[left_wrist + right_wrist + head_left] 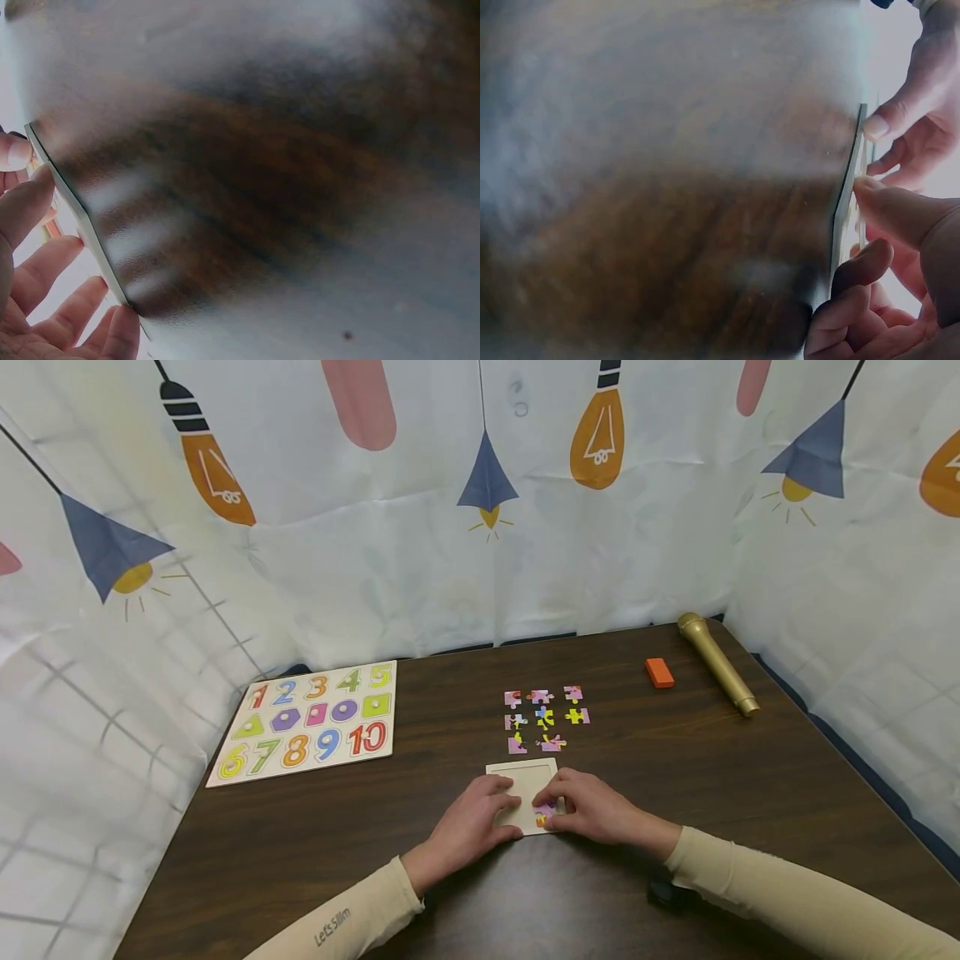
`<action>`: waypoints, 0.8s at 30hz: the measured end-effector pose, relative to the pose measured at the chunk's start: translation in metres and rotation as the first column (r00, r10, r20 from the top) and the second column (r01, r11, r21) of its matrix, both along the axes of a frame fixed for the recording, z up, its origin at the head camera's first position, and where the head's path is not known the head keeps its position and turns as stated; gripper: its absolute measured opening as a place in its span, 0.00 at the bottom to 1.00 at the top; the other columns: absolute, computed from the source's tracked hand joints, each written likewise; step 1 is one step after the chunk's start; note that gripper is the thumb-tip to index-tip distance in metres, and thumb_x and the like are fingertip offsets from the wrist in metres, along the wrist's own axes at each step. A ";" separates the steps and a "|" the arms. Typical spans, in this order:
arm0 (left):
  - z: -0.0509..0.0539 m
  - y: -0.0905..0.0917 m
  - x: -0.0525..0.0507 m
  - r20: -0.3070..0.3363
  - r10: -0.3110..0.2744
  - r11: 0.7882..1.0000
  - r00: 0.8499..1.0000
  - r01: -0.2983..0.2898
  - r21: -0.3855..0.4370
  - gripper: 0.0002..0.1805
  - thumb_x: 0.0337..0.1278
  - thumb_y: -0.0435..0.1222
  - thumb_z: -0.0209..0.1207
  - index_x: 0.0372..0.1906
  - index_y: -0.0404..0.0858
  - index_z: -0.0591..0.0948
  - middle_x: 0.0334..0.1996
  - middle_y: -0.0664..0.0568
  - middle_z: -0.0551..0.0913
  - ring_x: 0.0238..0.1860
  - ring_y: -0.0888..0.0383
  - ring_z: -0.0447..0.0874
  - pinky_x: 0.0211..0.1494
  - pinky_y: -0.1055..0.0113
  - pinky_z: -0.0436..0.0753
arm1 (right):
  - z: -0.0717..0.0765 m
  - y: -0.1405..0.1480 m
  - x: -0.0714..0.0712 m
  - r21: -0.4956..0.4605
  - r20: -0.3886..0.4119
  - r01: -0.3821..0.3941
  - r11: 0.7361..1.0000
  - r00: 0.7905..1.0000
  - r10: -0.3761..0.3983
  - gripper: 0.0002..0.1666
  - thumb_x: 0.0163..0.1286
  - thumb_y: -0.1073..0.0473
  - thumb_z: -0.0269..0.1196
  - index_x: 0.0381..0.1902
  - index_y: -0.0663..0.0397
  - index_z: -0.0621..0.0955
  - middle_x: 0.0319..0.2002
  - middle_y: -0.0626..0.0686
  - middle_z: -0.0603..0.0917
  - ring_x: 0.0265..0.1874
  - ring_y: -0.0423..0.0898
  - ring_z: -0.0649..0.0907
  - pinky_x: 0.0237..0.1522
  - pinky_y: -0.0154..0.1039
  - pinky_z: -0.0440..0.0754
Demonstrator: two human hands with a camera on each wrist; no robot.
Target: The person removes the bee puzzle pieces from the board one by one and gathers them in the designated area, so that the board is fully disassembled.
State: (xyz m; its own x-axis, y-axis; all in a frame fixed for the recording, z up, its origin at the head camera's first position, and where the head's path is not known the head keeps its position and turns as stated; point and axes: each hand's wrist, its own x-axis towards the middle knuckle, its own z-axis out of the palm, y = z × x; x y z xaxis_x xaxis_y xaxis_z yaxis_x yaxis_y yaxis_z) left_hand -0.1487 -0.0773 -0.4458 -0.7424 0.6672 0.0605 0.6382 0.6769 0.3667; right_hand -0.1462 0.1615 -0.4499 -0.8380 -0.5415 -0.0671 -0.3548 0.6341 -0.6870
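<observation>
A pale square puzzle tray (pixel 517 766) lies on the dark wooden table in front of me. My left hand (pixel 474 817) rests across its left side, fingers spread over the board and thumb by the front edge. In the left wrist view those fingertips (pixel 94 286) touch the board. At the tray's lower right corner, my right hand (pixel 592 807) pinches a pink and yellow puzzle piece (pixel 543 815) between thumb and fingers, partly covering it. In the right wrist view the thumb (pixel 889 206) lies at the tray's edge. Beyond the tray lie several loose jigsaw pieces (pixel 540 697) in rows.
A number-and-shape peg board (pixel 300 727) lies at the left. To the right are an orange block (pixel 660 672) and a gold microphone (pixel 717 664). A small dark object (pixel 667 895) sits beside the right forearm. A printed curtain (pixel 420 552) hangs behind the table.
</observation>
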 end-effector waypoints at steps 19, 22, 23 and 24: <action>-0.002 -0.001 0.002 -0.059 -0.023 0.999 0.998 0.025 0.026 0.21 0.52 0.45 0.71 0.48 0.37 0.86 0.55 0.44 0.79 0.58 0.48 0.74 0.62 0.56 0.74 | 0.004 0.065 -0.060 0.027 -0.133 0.301 0.953 0.946 -0.295 0.17 0.62 0.57 0.70 0.49 0.54 0.85 0.43 0.54 0.79 0.30 0.45 0.74 0.33 0.38 0.73; -0.002 -0.001 0.002 -0.057 -0.022 0.999 0.998 0.023 0.027 0.21 0.52 0.45 0.71 0.48 0.38 0.86 0.55 0.44 0.79 0.58 0.48 0.74 0.62 0.56 0.74 | 0.003 0.071 -0.065 0.043 -0.141 0.301 0.953 0.946 -0.293 0.17 0.62 0.58 0.70 0.49 0.55 0.85 0.44 0.55 0.79 0.34 0.47 0.74 0.36 0.41 0.73; -0.001 -0.001 0.002 -0.056 -0.021 0.999 0.998 0.022 0.027 0.21 0.52 0.45 0.71 0.48 0.38 0.86 0.56 0.44 0.79 0.58 0.48 0.74 0.62 0.56 0.74 | 0.003 0.072 -0.066 0.046 -0.144 0.300 0.953 0.946 -0.290 0.17 0.62 0.58 0.70 0.49 0.55 0.85 0.45 0.55 0.80 0.35 0.48 0.75 0.37 0.42 0.74; -0.002 -0.001 0.002 -0.058 -0.021 0.999 0.998 0.023 0.026 0.21 0.52 0.45 0.71 0.48 0.38 0.86 0.55 0.44 0.79 0.58 0.48 0.74 0.62 0.56 0.74 | 0.002 0.073 -0.067 0.048 -0.147 0.294 0.954 0.947 -0.285 0.17 0.62 0.58 0.70 0.50 0.55 0.85 0.45 0.56 0.80 0.36 0.49 0.76 0.39 0.43 0.74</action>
